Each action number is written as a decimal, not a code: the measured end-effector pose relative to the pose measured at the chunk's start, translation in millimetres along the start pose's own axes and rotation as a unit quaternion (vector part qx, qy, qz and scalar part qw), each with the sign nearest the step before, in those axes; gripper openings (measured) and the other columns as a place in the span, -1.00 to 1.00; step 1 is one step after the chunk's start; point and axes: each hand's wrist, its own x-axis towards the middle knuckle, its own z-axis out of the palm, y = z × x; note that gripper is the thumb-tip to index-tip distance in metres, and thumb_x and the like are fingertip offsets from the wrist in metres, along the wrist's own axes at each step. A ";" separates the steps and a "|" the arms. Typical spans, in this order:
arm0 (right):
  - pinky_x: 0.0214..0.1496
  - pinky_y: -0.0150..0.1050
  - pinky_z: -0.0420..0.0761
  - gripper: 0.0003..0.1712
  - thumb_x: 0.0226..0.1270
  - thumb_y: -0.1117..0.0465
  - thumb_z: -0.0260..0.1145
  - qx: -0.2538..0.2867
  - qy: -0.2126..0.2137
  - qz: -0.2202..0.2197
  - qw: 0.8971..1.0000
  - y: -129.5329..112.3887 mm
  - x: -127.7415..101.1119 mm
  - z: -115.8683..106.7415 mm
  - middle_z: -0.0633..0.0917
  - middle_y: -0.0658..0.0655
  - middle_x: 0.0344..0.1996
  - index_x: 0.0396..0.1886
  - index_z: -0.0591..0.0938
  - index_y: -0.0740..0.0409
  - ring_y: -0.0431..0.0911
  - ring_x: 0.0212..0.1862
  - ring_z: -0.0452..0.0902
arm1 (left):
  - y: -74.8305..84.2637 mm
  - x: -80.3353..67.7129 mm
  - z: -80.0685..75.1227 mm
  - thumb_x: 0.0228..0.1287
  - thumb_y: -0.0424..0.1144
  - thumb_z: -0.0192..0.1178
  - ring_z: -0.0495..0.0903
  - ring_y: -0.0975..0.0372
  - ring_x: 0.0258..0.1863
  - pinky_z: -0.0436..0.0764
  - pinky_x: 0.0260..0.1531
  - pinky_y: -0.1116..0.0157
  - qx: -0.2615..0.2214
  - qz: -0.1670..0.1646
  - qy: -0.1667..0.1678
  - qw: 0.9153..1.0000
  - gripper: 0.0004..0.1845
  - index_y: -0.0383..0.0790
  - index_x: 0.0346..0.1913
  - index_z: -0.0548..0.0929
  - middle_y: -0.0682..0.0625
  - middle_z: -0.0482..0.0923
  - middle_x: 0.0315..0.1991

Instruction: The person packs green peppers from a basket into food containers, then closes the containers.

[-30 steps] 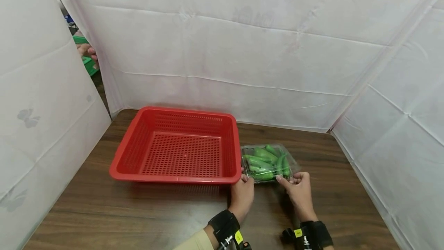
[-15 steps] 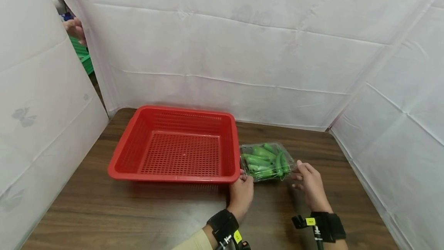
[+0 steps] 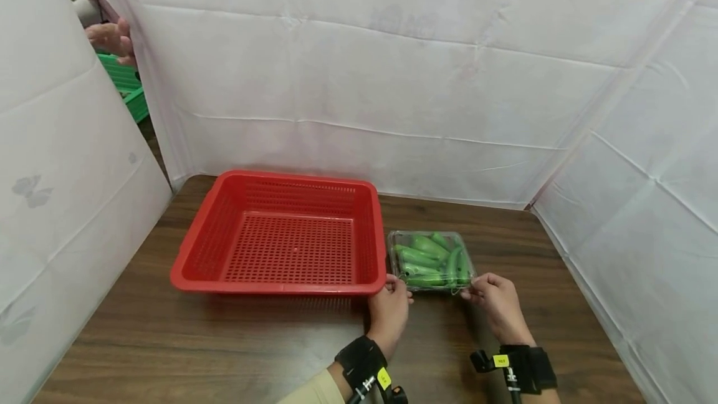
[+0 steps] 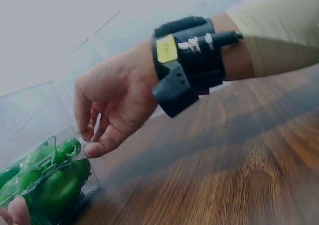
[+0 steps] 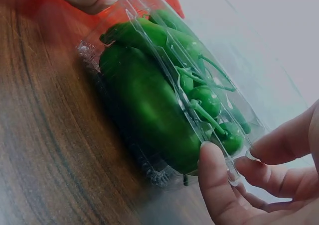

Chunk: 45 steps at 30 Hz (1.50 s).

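Head view: both hands pinch the near corners of the clear clamshell of green peppers (image 3: 430, 260), left hand (image 3: 389, 310), right hand (image 3: 496, 305), beside the red basket (image 3: 280, 235) on the bench (image 3: 224, 341); lift level, grip even.

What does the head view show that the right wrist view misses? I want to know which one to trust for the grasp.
Only the head view shows the whole red basket, the brown table, the white sheets and both wrist straps. Only the right wrist view shows the right hand's fingers pinching the clear lid's corner and the pepper stems inside. Both show the clear pack of green peppers, the left hand and the right hand at its near corners.
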 end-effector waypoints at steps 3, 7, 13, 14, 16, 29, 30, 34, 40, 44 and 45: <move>-0.10 -0.31 0.75 -0.74 0.58 0.38 0.05 0.005 0.003 0.005 1.000 0.7 -1.5 -0.4 0.60 0.05 -0.23 -0.33 0.60 0.34 -0.19 -0.26 0.68 | 0.8 -0.5 0.5 0.44 -0.44 0.10 0.75 0.06 -0.44 0.66 -0.41 0.26 -0.007 -0.012 0.010 1.000 -0.97 -0.35 -0.16 0.53 -0.16 0.69 -0.40; -0.10 -0.33 0.75 -0.75 0.60 0.32 0.09 0.036 0.003 -0.007 0.999 4.7 -3.0 0.3 0.62 0.01 -0.25 -0.33 0.59 0.27 -0.22 -0.25 0.70 | 2.1 -1.3 1.4 0.45 -0.45 0.10 0.72 0.11 -0.43 0.65 -0.38 0.26 -0.031 -0.032 0.016 0.999 -0.92 -0.34 -0.08 0.50 -0.14 0.68 -0.38; -0.10 -0.30 0.75 -0.95 0.47 0.42 0.26 0.045 -0.032 -0.096 0.994 22.2 -2.8 1.2 0.68 -0.07 -0.30 -0.16 0.56 0.35 -0.23 -0.24 0.71 | 5.9 -2.0 2.7 0.43 -0.47 0.07 0.68 0.20 -0.41 0.61 -0.32 0.29 -0.051 -0.050 0.017 0.997 -0.74 -0.35 0.12 0.44 -0.10 0.62 -0.33; -0.12 -0.31 0.75 -0.87 0.41 0.45 0.32 0.032 -0.029 -0.114 0.992 25.2 -1.9 1.9 0.67 -0.08 -0.31 -0.13 0.55 0.39 -0.25 -0.25 0.70 | 6.3 -1.8 2.9 0.43 -0.48 0.07 0.67 0.22 -0.43 0.60 -0.32 0.30 -0.049 -0.049 0.018 0.997 -0.71 -0.36 0.15 0.45 -0.10 0.61 -0.33; -0.18 -0.36 0.72 -0.75 0.30 0.48 0.42 -0.008 -0.013 -0.143 0.990 29.7 0.5 3.7 0.68 -0.11 -0.36 -0.13 0.53 0.44 -0.29 -0.30 0.68 | 6.8 -1.2 3.3 0.41 -0.51 0.06 0.66 0.25 -0.47 0.60 -0.32 0.30 -0.050 -0.045 0.019 0.998 -0.66 -0.38 0.21 0.46 -0.10 0.59 -0.34; -0.47 -0.38 0.46 -0.69 0.21 0.44 0.50 -0.024 0.091 -0.140 0.986 34.5 8.5 21.9 0.49 -0.13 -0.52 -0.37 0.46 0.29 -0.29 -0.51 0.38 | 5.3 2.0 4.1 0.36 -0.56 0.04 0.63 0.27 -0.53 0.55 -0.41 0.32 -0.029 -0.033 0.021 0.999 -0.60 -0.37 0.23 0.48 -0.06 0.55 -0.43; -0.47 -0.39 0.48 -0.70 0.21 0.46 0.49 -0.007 0.092 -0.145 0.985 35.8 8.3 22.4 0.51 -0.13 -0.51 -0.38 0.46 0.30 -0.29 -0.50 0.40 | 4.8 2.3 4.5 0.36 -0.56 0.04 0.64 0.26 -0.53 0.56 -0.41 0.32 -0.027 -0.032 0.021 0.999 -0.60 -0.36 0.24 0.46 -0.06 0.56 -0.43; -0.37 -0.40 0.59 -0.78 0.28 0.49 0.41 0.027 0.058 -0.161 0.985 40.9 4.9 18.6 0.61 -0.13 -0.39 -0.26 0.49 0.39 -0.29 -0.41 0.52 | 3.9 2.3 5.3 0.36 -0.58 0.04 0.66 0.19 -0.50 0.61 -0.41 0.29 -0.034 -0.020 0.020 0.999 -0.57 -0.29 0.25 0.40 -0.08 0.54 -0.42; -0.34 -0.42 0.58 -0.69 0.24 0.51 0.44 0.013 0.036 -0.170 0.985 42.0 0.9 16.7 0.64 -0.15 -0.29 -0.18 0.46 0.50 -0.30 -0.36 0.54 | 2.5 1.9 2.8 0.38 -0.57 0.02 0.64 0.16 -0.46 0.61 -0.40 0.29 -0.027 0.006 0.003 1.000 -0.60 -0.20 0.20 0.50 -0.05 0.47 -0.39; -0.38 -0.38 0.56 -0.83 0.28 0.50 0.41 0.043 0.018 -0.180 0.983 41.0 -0.2 15.3 0.65 -0.13 -0.34 -0.25 0.54 0.41 -0.29 -0.41 0.51 | -1.8 -0.6 1.4 0.44 -0.51 -0.02 0.45 0.25 -0.53 0.46 -0.46 0.34 0.045 0.049 -0.018 0.998 -0.63 -0.11 0.12 0.65 -0.04 0.46 -0.35; -0.38 -0.37 0.57 -0.89 0.33 0.50 0.36 0.061 0.006 -0.182 0.981 41.0 -0.9 14.1 0.65 -0.12 -0.34 -0.25 0.57 0.36 -0.28 -0.41 0.52 | -3.2 -1.7 1.6 0.45 -0.50 -0.01 0.43 0.26 -0.51 0.45 -0.43 0.34 0.071 0.073 -0.019 0.995 -0.62 -0.09 0.11 0.68 -0.05 0.50 -0.31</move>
